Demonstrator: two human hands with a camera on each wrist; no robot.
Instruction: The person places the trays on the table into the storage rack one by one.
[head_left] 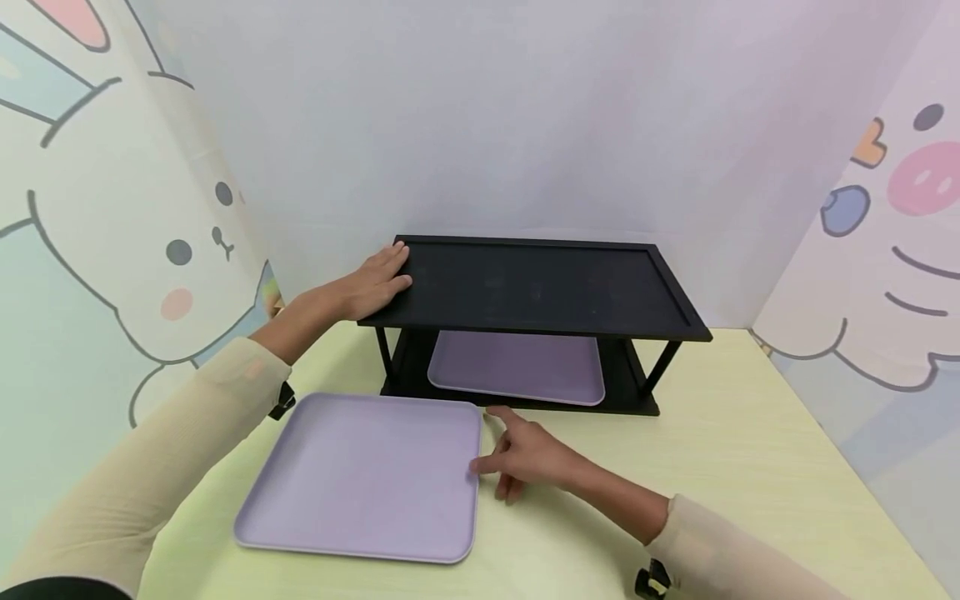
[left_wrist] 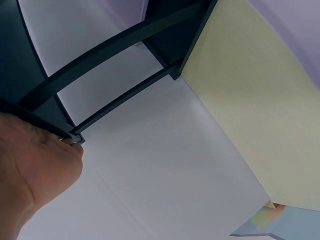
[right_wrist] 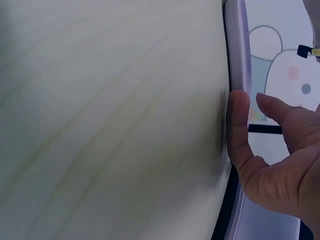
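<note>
While the near tray (head_left: 363,477) lies flat on the tabletop (head_left: 750,467), right hand (head_left: 528,457) sits at its right edge, thumb tip touching the rim, index pointing toward the rack (head_left: 536,287), other fingers loosely curled, nothing held. Right wrist view shows the thumb (right_wrist: 237,125) pressed against the tray rim (right_wrist: 237,45). To do this step well, judgement: get fingers under the rim before lifting, keep the tray level and square to the rack opening. Second tray (head_left: 517,367) already lies on the lower shelf, just behind the near one. Farthest, left hand (head_left: 378,279) rests flat on the rack's top left corner, fingers straight, steadying it, not gripping.
</note>
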